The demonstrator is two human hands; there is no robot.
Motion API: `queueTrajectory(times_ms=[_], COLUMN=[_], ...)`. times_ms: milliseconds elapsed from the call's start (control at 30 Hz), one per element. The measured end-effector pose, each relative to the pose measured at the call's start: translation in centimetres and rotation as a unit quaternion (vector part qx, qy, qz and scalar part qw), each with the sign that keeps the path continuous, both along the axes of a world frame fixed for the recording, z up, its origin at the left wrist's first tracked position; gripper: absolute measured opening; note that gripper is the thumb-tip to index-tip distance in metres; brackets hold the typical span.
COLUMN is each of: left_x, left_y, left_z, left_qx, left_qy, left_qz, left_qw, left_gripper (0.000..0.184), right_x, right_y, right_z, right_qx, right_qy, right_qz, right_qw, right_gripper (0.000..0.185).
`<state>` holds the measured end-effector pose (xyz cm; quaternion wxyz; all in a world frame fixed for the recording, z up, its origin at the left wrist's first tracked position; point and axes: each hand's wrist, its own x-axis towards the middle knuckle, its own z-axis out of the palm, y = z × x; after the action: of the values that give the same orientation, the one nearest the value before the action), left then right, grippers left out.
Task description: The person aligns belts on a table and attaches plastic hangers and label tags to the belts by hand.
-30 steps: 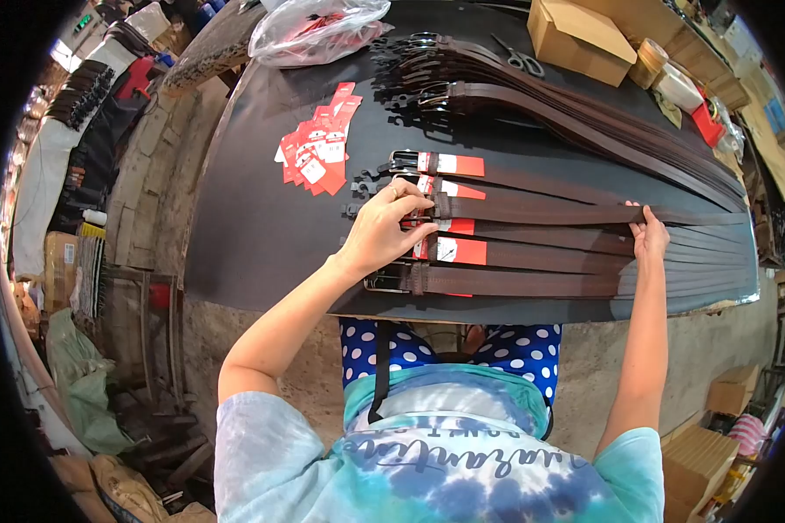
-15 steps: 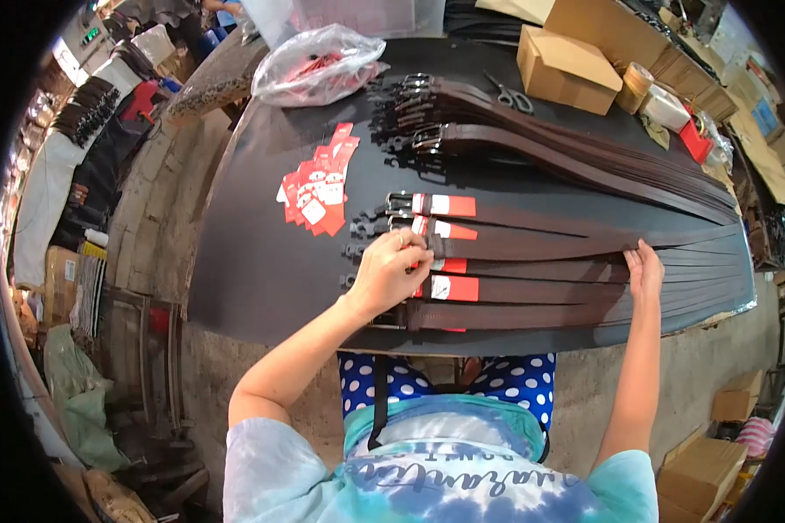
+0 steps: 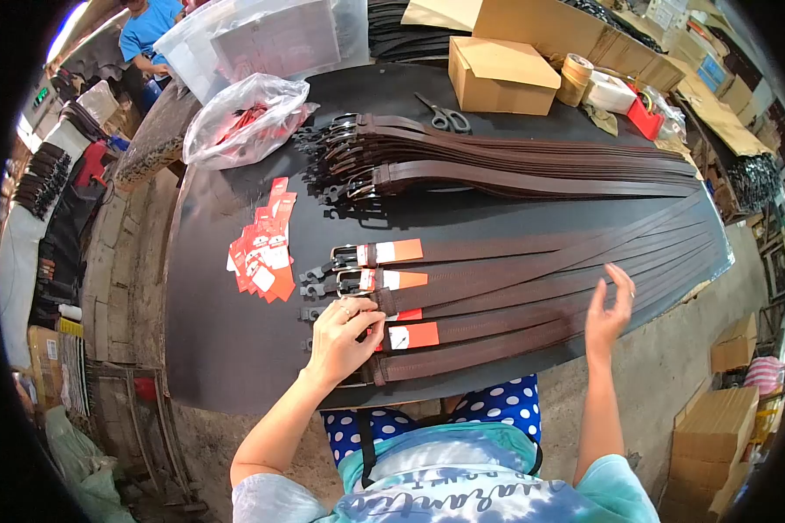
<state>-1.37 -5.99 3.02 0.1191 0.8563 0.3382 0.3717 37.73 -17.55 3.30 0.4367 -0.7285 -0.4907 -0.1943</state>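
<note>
Several dark brown belts (image 3: 497,275) lie fanned out across the black table, their buckles at the left and red-and-white tags beside the buckles. My left hand (image 3: 344,340) pinches the buckle end of one belt, with its fingers hiding part of the buckle. Over the right part of the belts, my right hand (image 3: 609,315) is raised with fingers apart and holds nothing. A loose pile of red and white tags (image 3: 266,248) lies left of the buckles. Behind, a thick stack of brown belts (image 3: 532,157) has its buckles to the left.
A clear plastic bag (image 3: 246,122) with red items sits at the back left, near a translucent bin (image 3: 270,39). Scissors (image 3: 445,115), a cardboard box (image 3: 502,77) and tape rolls (image 3: 575,80) are at the back. A person in blue (image 3: 151,33) is at the far left.
My right hand has let go of the belt and opened. The belt's free part now slants toward the back right. The view has shifted, showing more of the table's back and the person.
</note>
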Motion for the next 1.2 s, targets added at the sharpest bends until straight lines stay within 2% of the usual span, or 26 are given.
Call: queueTrajectory(times_ms=[167,233,300,433,567,633,833,900,1000,1100,1167,1200], left_x=[0.1,0.2,0.3,0.6,0.6,0.5,0.8,0.8,1.0,0.7,1.0,1.0], left_y=[0.3,0.6,0.7,1.0,1.2,1.3,1.5,1.6,1.4,1.4,1.5,1.6], left_z=[0.3,0.1,0.0,0.1,0.2,0.1,0.3,0.3,0.3,-0.1,-0.1,0.0], left_qx=[-0.022,-0.009,0.011,0.003,0.004,0.003,0.010,0.014,0.017,0.003,0.001,0.004], left_qy=[-0.007,-0.008,-0.020,-0.022,-0.004,-0.006,-0.005,-0.006,0.007,0.014,0.003,-0.001], left_qz=[-0.016,-0.019,-0.009,-0.001,-0.008,-0.024,-0.018,-0.024,-0.007,-0.003,0.000,-0.005], left_qw=[1.000,1.000,1.000,1.000,1.000,1.000,1.000,1.000,1.000,1.000,1.000,1.000], left_gripper=[0.019,0.020,0.021,0.020,0.019,0.019,0.022,0.022,0.023,0.026,0.025,0.025], right_x=[-3.8,-3.9,-3.7,-4.5,-5.7,-6.3,-7.5,-7.5,-7.0,-6.5,-6.4,-6.2], right_y=[11.5,18.0,24.8,35.1,40.9,42.3,44.3,44.3,43.6,39.8,33.3,29.4], right_z=[4.4,4.1,3.6,2.4,1.6,1.2,-0.3,-0.9,-1.6,-1.0,1.1,2.1], right_qx=[0.013,0.019,-0.026,-0.172,-0.277,-0.350,-0.407,-0.390,-0.301,-0.121,0.020,0.058], right_qy=[-0.036,-0.014,-0.004,-0.020,0.039,0.012,0.067,0.070,0.049,0.062,0.067,0.037], right_qz=[0.221,0.281,0.306,0.270,0.202,0.152,0.060,0.059,0.093,0.226,0.326,0.326], right_qw=[0.975,0.959,0.952,0.947,0.939,0.924,0.909,0.916,0.948,0.965,0.943,0.943], right_gripper=[0.024,0.024,0.024,0.025,0.025,0.025,0.030,0.030,0.034,0.036,0.038,0.041])
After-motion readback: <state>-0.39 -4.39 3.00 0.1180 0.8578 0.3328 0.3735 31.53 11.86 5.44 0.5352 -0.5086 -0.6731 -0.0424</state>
